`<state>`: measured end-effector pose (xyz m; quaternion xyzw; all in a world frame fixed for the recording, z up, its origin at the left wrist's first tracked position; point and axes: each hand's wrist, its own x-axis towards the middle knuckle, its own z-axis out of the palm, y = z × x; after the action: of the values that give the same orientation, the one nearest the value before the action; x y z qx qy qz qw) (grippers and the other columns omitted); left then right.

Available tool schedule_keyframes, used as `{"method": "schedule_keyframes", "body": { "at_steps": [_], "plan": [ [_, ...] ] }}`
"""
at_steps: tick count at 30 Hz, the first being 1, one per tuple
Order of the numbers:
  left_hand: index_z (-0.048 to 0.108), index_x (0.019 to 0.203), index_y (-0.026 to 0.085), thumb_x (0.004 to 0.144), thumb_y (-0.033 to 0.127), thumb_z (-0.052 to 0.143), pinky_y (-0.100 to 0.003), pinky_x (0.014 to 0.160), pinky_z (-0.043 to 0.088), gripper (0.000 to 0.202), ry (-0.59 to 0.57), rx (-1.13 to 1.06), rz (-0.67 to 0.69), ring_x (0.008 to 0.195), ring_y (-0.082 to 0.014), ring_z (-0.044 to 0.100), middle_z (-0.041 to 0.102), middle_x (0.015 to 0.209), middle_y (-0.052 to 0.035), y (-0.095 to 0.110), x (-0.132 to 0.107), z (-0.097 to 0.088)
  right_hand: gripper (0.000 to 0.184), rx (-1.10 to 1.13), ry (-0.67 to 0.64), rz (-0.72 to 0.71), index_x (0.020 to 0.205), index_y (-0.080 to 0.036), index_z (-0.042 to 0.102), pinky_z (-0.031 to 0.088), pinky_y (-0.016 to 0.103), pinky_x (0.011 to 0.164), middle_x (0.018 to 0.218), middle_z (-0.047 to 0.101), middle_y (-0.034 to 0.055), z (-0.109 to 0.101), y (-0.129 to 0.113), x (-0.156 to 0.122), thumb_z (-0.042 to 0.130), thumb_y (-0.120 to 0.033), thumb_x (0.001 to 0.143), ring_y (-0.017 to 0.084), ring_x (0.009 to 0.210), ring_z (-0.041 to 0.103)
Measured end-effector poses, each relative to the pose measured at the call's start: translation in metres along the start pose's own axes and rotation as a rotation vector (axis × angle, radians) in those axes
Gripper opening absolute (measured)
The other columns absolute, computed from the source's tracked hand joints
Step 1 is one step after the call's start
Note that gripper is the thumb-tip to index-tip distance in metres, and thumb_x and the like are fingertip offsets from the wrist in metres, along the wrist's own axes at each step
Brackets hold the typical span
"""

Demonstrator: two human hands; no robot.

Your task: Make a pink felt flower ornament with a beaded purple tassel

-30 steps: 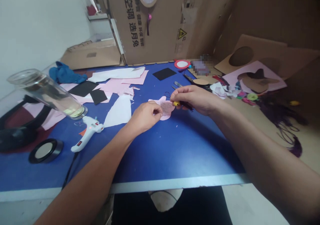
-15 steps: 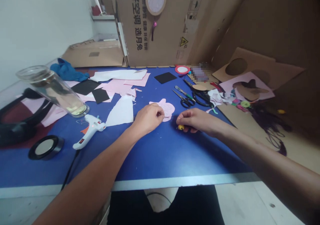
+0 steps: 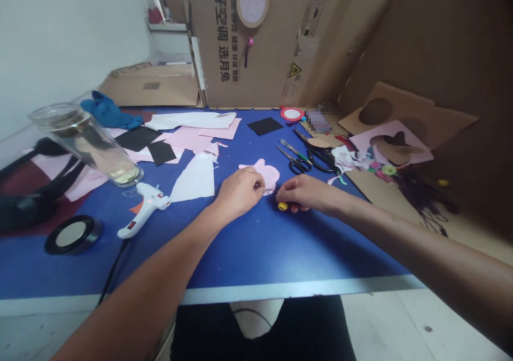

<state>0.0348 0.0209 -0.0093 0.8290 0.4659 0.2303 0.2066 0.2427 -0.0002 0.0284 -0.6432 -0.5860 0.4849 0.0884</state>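
A small yellow bell (image 3: 282, 206) hangs at the fingertips of my right hand (image 3: 302, 193), which is closed in a pinch. A thin dark cord (image 3: 271, 191) shows between the bell and my left hand. My left hand (image 3: 241, 189) is also closed, its thumb and fingers pressed together; what they hold, if anything, is hidden. Just behind my left fingertips a pink flower-shaped paper cutout (image 3: 271, 174) lies on the blue tabletop (image 3: 240, 254), partly covered by that hand.
Scissors (image 3: 297, 164) and a craft knife (image 3: 294, 150) lie beyond my right hand. On the left are a white glue gun (image 3: 138, 217), a tape roll (image 3: 72, 235), a glass bottle (image 3: 100, 147) and headphones (image 3: 24, 201). Cardboard with cut holes (image 3: 404, 104) stands at right.
My right hand has moved slightly left with the yellow bell, closer to my left hand. My left hand stays almost in place by the pink cutout.
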Motion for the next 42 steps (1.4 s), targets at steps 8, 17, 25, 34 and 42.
{"method": "schedule_keyframes", "body": {
  "at_steps": [8,17,25,34,42],
  "plan": [
    [0.079,0.083,0.022,0.092,0.01,0.065,-0.034,0.078,0.048,0.02,-0.007,0.037,0.007,0.093,-0.0223,0.068,0.076,0.1,-0.0058,0.002,-0.001,0.0,0.017,-0.181,0.07,-0.084,0.075,-0.018,0.082,0.031,0.028,0.055,0.063,0.059,-0.002,0.001,0.002,0.008,0.074,-0.033,0.078,0.014,0.061,0.046],
    [0.08,0.083,0.022,0.091,0.009,0.066,-0.034,0.081,0.05,0.021,-0.004,0.042,0.004,0.093,-0.0229,0.069,0.077,0.101,-0.0064,0.001,0.0,0.001,0.017,-0.237,0.094,-0.063,0.074,-0.019,0.08,0.029,0.03,0.054,0.058,0.054,-0.0033,0.002,-0.003,0.008,0.073,-0.033,0.08,0.015,0.059,0.045],
    [0.082,0.087,0.021,0.092,0.011,0.065,-0.035,0.08,0.05,0.021,0.001,0.042,0.015,0.092,-0.023,0.069,0.077,0.101,-0.0069,-0.001,0.002,0.002,0.015,-0.235,0.085,-0.037,0.067,-0.019,0.076,0.027,0.032,0.053,0.056,0.05,-0.0032,0.001,-0.014,0.007,0.073,-0.025,0.081,0.014,0.058,0.041],
    [0.082,0.085,0.022,0.088,0.008,0.068,-0.036,0.084,0.053,0.02,-0.026,0.027,0.03,0.092,-0.0239,0.071,0.079,0.102,-0.0064,-0.001,0.002,-0.003,0.015,-0.177,0.058,-0.002,0.064,-0.018,0.073,0.029,0.03,0.051,0.054,0.052,-0.0026,0.003,-0.016,0.011,0.076,-0.023,0.078,0.014,0.055,0.044],
    [0.087,0.095,0.021,0.087,-0.002,0.055,-0.039,0.098,0.056,0.041,-0.082,0.01,0.081,0.107,-0.0256,0.075,0.082,0.116,-0.0081,-0.009,0.003,-0.004,0.014,-0.176,0.053,0.021,0.066,-0.018,0.073,0.029,0.029,0.05,0.055,0.051,-0.0031,0.003,-0.015,0.013,0.077,-0.021,0.079,0.013,0.054,0.043]
  ]
}}
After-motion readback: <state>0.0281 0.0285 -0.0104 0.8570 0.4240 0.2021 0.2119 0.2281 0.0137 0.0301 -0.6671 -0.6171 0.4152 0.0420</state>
